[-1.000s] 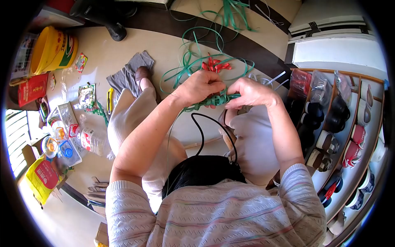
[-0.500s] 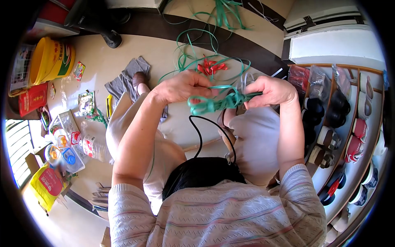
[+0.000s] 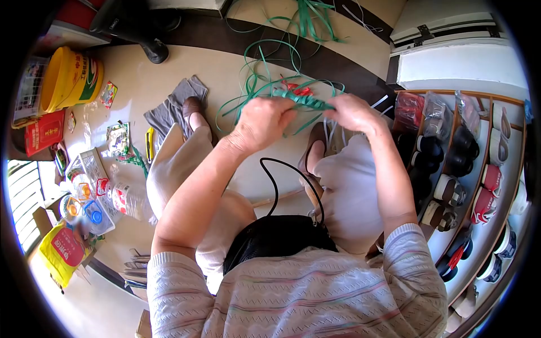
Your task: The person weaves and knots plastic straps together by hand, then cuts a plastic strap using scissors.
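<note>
A bundle of green strapping [image 3: 310,101] stretches between my two hands over the floor. My left hand [image 3: 264,121] is closed round its left end, palm down, with the fingertips partly hidden. At the right end of the bundle, my right hand [image 3: 352,112] pinches the green strands. Loose green loops [image 3: 248,84] spread on the floor beyond my left hand. Red ribbon [image 3: 298,89] lies just behind the bundle. White strips [image 3: 381,101] show to the right of my right hand.
More green strapping [image 3: 310,19] lies at the top. A shoe rack [image 3: 479,169] stands at the right. At the left are a yellow bucket [image 3: 70,79], plastic bottles [image 3: 127,200], a yellow bag [image 3: 61,253] and a yellow cutter [image 3: 149,145]. A grey cloth [image 3: 172,104] lies by my left foot.
Both hands have moved up and away from my body with the green bundle. The bundle hung lower and more openly visible half a second ago; now my left hand covers part of it.
</note>
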